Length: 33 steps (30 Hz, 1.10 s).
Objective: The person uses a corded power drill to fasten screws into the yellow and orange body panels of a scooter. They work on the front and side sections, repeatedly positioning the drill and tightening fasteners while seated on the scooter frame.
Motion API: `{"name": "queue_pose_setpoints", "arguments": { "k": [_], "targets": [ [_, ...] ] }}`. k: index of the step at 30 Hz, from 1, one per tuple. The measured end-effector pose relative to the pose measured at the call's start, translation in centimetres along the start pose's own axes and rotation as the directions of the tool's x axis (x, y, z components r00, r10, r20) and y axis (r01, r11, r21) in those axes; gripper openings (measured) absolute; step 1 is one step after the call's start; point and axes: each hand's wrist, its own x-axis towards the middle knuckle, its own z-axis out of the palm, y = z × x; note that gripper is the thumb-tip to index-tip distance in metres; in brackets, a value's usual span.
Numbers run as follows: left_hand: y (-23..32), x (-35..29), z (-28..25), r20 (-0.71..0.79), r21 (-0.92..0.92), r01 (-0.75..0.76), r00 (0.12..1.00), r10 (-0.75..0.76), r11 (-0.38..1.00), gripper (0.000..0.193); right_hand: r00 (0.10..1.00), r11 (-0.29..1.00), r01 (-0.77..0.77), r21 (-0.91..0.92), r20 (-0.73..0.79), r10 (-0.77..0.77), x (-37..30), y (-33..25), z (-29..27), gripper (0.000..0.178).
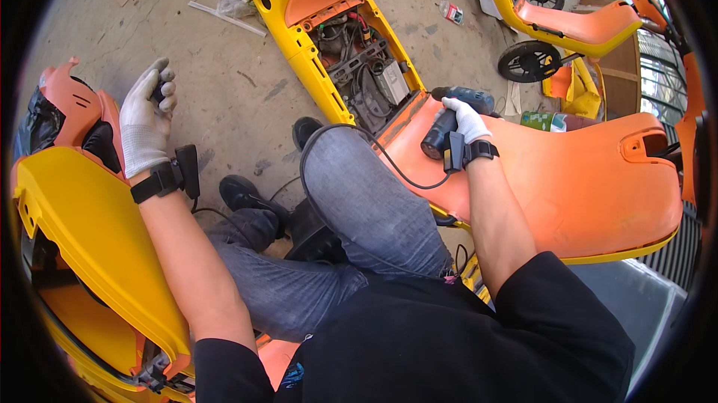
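In a white knit glove, my right hand point(467, 120) grips a dark blue cordless drill point(437, 136) by its handle. The drill rests on or just above a broad orange body panel point(576, 178). My left hand point(148, 107), gloved too, is raised on the left over the floor with its fingers curled in. A small dark patch shows between those fingers; I cannot make out what it is. Ahead of me lies the open compartment point(359, 66) of a yellow and orange scooter, with cables, a metal bracket and a silver box point(390, 81) inside.
Yellow and orange body parts point(105, 231) stand close on my left. Other scooters point(568, 25) are parked at the far right. A clear plastic bottle point(451, 11) and white strips point(226, 18) lie on the concrete floor. A thin black cable point(389, 156) runs across my knee.
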Motion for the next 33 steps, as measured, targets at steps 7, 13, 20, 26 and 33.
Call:
{"name": "queue_pose_setpoints", "arguments": {
  "k": [7, 13, 20, 26, 33],
  "targets": [
    [0.2, 0.0, 0.1, -0.007, 0.041, -0.009, 1.000, 0.009, 0.999, 0.031, 1.000, 0.999, -0.021, -0.026, -0.001, 0.021, 1.5, 0.0, -0.5, 0.016],
    [0.2, -0.2, 0.1, -0.015, 0.053, -0.006, 1.000, 0.007, 0.999, 0.031, 0.999, 0.993, -0.049, -0.105, 0.006, 0.050, 0.0, -1.2, 0.7, 0.016],
    [0.1, -0.2, 0.2, -0.006, 0.062, -0.019, 1.000, 0.019, 0.998, 0.031, 0.994, 0.989, -0.062, -0.132, 0.082, 0.073, 1.7, -1.9, -0.8, 0.016],
    [0.1, -0.4, 0.0, 0.006, 0.084, -0.027, 1.000, 0.027, 0.996, 0.031, 0.992, 0.977, -0.108, -0.184, 0.048, 0.119, 1.4, -2.4, -0.3, 0.017],
    [0.2, -0.8, -0.1, 0.007, 0.084, -0.029, 1.000, 0.029, 0.996, 0.032, 0.987, 0.954, -0.160, -0.255, -0.022, 0.159, 0.3, -4.1, 0.0, 0.021]
  ]
}}
